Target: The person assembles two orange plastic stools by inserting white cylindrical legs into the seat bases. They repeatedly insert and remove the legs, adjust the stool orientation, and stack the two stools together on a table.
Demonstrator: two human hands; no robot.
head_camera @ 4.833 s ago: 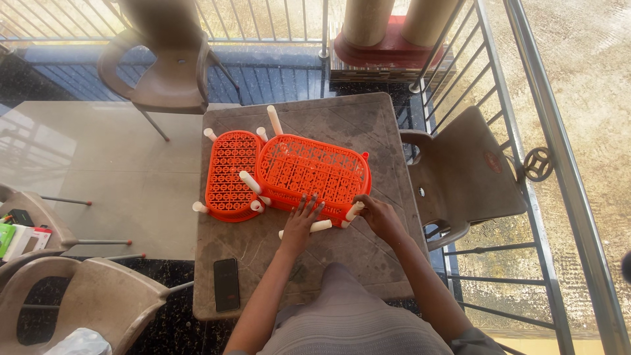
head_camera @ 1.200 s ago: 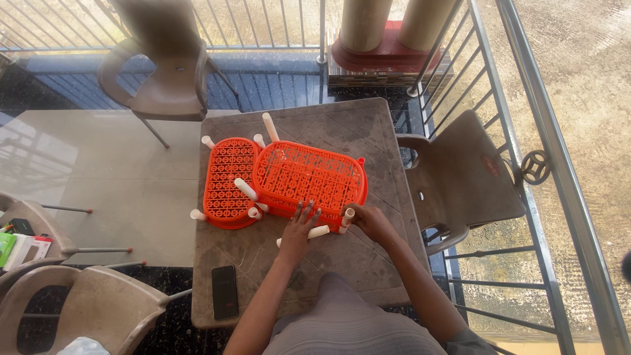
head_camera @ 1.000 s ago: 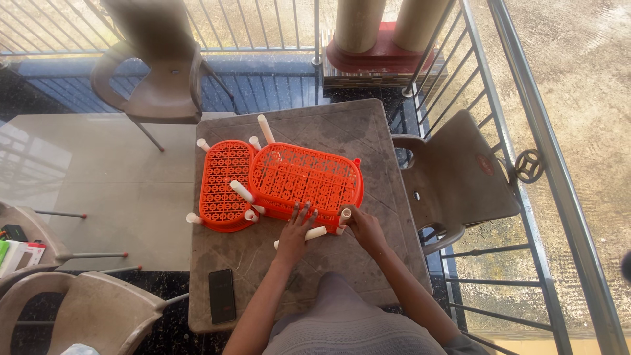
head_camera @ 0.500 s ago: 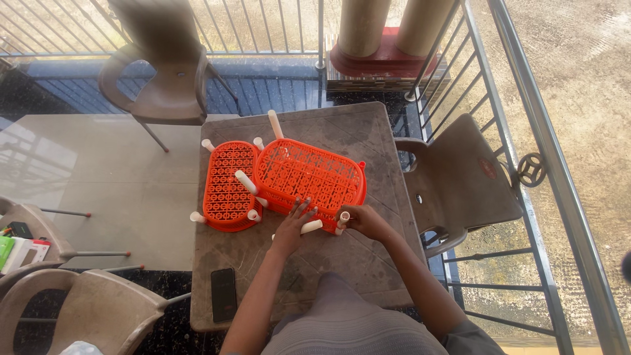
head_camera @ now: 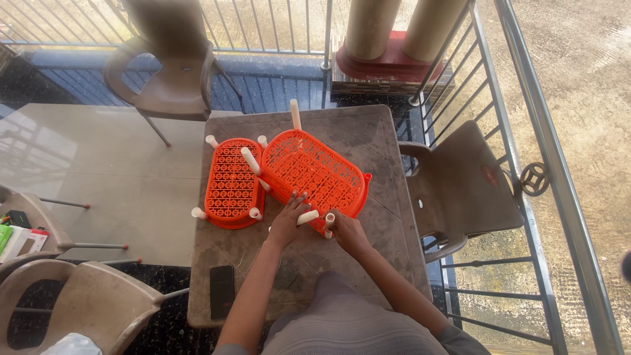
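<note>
A single head-worn camera looks steeply down from above a seated person, facing forward across a small square table [head_camera: 368,141] that fills the middle of the frame. The view is wide rather than close: the left hand [head_camera: 288,222] and right hand [head_camera: 347,231] sit just below centre, chairs ring the frame edges, and a metal railing [head_camera: 539,131] runs down the right side. No second view shares the scene.

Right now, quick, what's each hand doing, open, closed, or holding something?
Left hand: fingers spread open on the orange tray, beside a white peg.
Right hand: closed on a white post.
</note>
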